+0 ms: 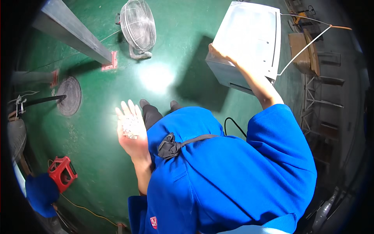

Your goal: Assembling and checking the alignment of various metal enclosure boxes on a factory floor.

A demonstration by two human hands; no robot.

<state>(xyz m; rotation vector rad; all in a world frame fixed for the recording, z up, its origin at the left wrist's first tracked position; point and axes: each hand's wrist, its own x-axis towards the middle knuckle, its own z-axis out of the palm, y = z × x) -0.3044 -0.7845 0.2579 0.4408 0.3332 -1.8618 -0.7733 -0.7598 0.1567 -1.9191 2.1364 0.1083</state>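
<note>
My left hand (134,145) is turned palm up, its fingers stretched out and slightly apart. A small heap of white pieces (131,128) lies on the palm and finger bases; what they are is too fine to tell. Ahead and to the right, my bare right arm reaches to a large white box-shaped cabinet (255,29). There my right hand (221,53) bends over the cabinet's left edge, with its fingers curled against it. Glare washes out parts of this hand and of the cabinet's surface.
A floor fan (138,29) and a grey post (76,33) stand ahead left. On the left are a round base (70,96) and a red stool (62,174) near blue cloth. A white cord (306,52) runs off the cabinet; cardboard (302,52) and metal frames line the right.
</note>
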